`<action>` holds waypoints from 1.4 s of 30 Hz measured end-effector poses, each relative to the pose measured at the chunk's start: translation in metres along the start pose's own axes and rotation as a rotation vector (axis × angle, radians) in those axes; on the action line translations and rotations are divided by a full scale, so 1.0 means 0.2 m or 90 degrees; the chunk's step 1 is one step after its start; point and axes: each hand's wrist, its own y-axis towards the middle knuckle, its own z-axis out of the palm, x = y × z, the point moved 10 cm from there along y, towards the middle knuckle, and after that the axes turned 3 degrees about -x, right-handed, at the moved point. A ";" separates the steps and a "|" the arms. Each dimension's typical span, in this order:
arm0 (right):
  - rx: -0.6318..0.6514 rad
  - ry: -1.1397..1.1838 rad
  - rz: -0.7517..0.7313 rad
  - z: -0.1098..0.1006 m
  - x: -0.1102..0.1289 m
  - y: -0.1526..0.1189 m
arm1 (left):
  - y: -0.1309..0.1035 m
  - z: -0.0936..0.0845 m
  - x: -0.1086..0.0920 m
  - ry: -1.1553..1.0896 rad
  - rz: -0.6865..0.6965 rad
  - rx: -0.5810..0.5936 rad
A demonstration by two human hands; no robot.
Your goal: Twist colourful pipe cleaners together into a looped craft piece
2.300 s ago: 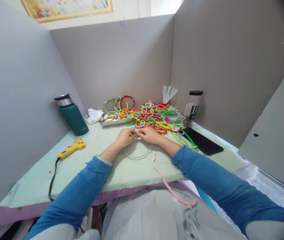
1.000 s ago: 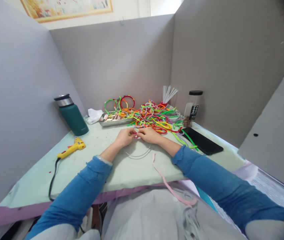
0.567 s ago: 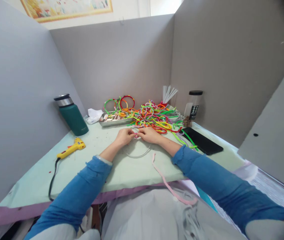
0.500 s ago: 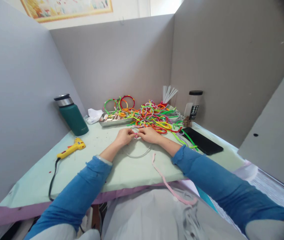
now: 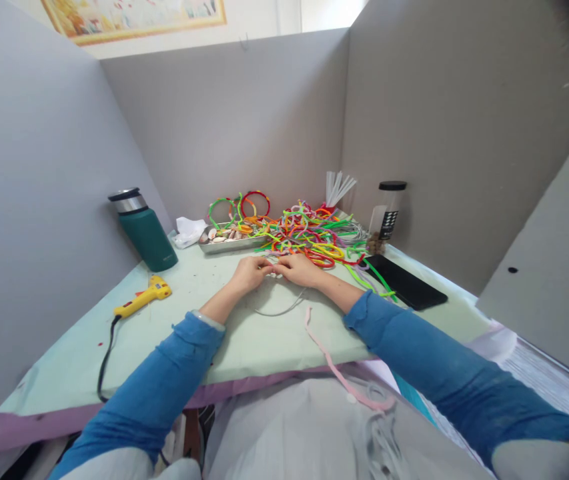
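My left hand [image 5: 250,274] and my right hand [image 5: 298,269] meet fingertip to fingertip over the middle of the table, both pinched closed. Between them is a small pink piece, mostly hidden by the fingers, on a thin grey ring [image 5: 281,313] whose near arc curves below the hands. A pale pink fuzzy strip [image 5: 331,363] trails from the table over its front edge onto my lap. Behind my hands lies a tangled heap of colourful fuzzy strips [image 5: 309,230].
A yellow glue gun [image 5: 144,297] and a green bottle [image 5: 147,237] are at the left. Behind are a metal tray [image 5: 234,245], finished-looking rings [image 5: 255,204] and white sticks [image 5: 338,189]. A clear jar [image 5: 384,217] and black phone [image 5: 407,283] are at the right.
The fingertips have closed a little more over the pink piece, and the grey ring has shifted slightly. Both arms stay in place.
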 end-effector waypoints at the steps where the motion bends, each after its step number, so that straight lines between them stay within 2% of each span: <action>1: 0.001 -0.001 0.000 0.00 0.00 0.00 | 0.00 0.00 0.00 0.001 0.001 0.002; 7: 0.002 -0.005 0.000 0.00 -0.01 0.00 | -0.01 0.01 -0.02 0.014 0.015 0.024; 16: 0.003 -0.001 0.009 -0.01 0.01 -0.01 | 0.00 -0.01 -0.02 0.036 0.011 0.000; 25: 0.001 -0.006 0.010 -0.01 0.01 0.00 | 0.00 0.01 -0.01 0.004 0.017 -0.004; 33: -0.010 -0.012 0.022 -0.02 -0.01 0.00 | -0.01 0.04 0.03 -0.004 -0.030 0.033; 42: -0.017 -0.012 0.017 -0.02 0.00 0.00 | 0.00 0.03 0.00 0.015 0.004 0.026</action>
